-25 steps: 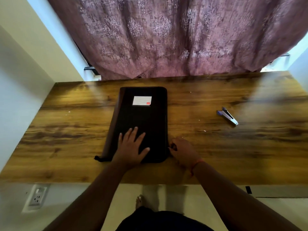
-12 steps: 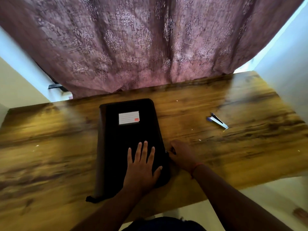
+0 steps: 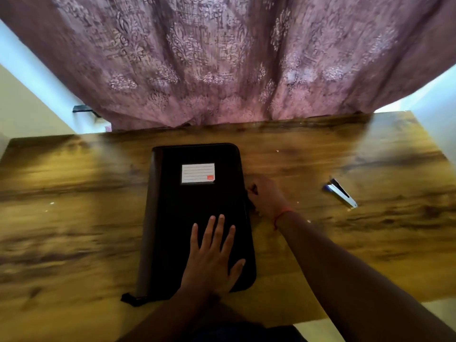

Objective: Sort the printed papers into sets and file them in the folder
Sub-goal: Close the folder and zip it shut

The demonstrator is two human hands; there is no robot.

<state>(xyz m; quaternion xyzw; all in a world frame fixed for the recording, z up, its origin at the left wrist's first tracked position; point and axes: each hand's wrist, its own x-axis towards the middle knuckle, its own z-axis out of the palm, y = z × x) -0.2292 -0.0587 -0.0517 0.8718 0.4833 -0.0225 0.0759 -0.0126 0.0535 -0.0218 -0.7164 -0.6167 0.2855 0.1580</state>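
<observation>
The left hand [image 3: 212, 257] lay flat on the near end of the folder [image 3: 197, 213], fingers straight and a little spread, pressing the cover down without gripping anything. The folder was black and closed, lying lengthwise near the middle of the table [image 3: 74, 218], its near end close to the table's front edge, with a small black tab [image 3: 128, 298] sticking out at its near left corner. Along its left side ran a brown spine [image 3: 149, 218].

Farther up, the right hand [image 3: 265, 196] sat against the folder's right edge with its fingers curled; it seemed to pinch something small there, probably a zip pull, though that part was too dark to be sure. A thin red thread [image 3: 281, 217] circled the right wrist.

By my reading the task had barely begun. The folder looked in the middle of being opened, no printed papers were in sight anywhere, and so nothing showed as sorted or filed; opening, sorting and filing all appeared to remain.

On the cover's far half was a white lined label [image 3: 198, 173] with a small red mark in its corner. Well to the right, toward the table's right edge, lay a stapler [image 3: 341, 193], apart from both hands.

The table was of glossy, dark-grained wood with light glaring off it. Behind its far edge hung a mauve patterned curtain [image 3: 222, 58], with pale walls [image 3: 24, 112] and bright daylight at either side.
</observation>
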